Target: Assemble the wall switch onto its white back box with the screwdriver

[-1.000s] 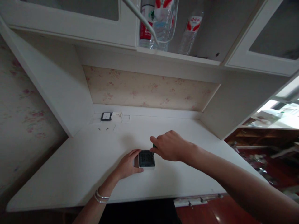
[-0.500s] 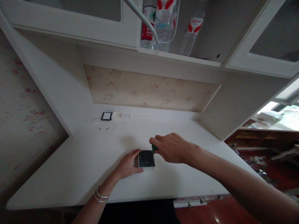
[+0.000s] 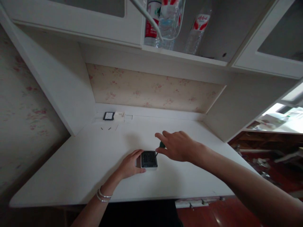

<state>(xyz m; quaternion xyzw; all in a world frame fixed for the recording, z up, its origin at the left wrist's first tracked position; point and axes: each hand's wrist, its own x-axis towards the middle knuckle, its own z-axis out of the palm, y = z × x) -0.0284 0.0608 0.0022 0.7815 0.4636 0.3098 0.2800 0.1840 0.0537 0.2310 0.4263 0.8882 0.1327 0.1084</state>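
Note:
A small square box [image 3: 149,160], white at the sides with a dark recessed face, lies on the white desk [image 3: 94,164]. My left hand [image 3: 131,164] grips its left side, thumb at the near edge and fingers at the far edge. In my right hand [image 3: 176,145] is a screwdriver with a green handle [image 3: 162,145]. Its thin shaft slants down to the box's right edge; whether the tip touches a screw is too small to tell. My right index finger is lifted partly off the handle.
At the back left lie a black-framed socket plate [image 3: 109,116], a cream-coloured part [image 3: 119,116] and a thin white frame [image 3: 128,118]. Several small thin pieces [image 3: 109,128] lie before them. Overhead, a cabinet shelf holds plastic bottles [image 3: 198,30], and a white curved tube [image 3: 149,17] hangs in front.
My right hand has shifted slightly right and up, its fingers loosened, and the screwdriver leans more to the right. My left hand and the box stay in place. The view has moved slightly.

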